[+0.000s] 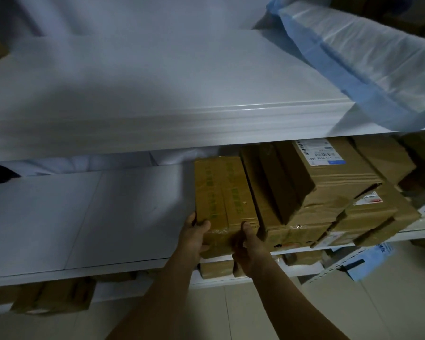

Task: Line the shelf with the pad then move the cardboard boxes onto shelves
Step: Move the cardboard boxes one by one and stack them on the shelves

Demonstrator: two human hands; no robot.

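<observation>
A long brown cardboard box (222, 192) with green print lies on the middle white shelf (84, 217), its near end at the shelf's front edge. My left hand (194, 238) grips its near left corner and my right hand (249, 246) grips its near right corner. Touching its right side are more cardboard boxes (329, 187), stacked and tilted, one with a white shipping label. A blue and white pad (353, 57) lies crumpled on the right part of the upper white shelf (133, 94).
Below the middle shelf, a lower shelf holds several brown boxes (52, 295) at the left and centre. A blue and white package (368, 261) sits at the lower right. Pale floor tiles (231, 310) lie underneath. The left half of the middle shelf is bare.
</observation>
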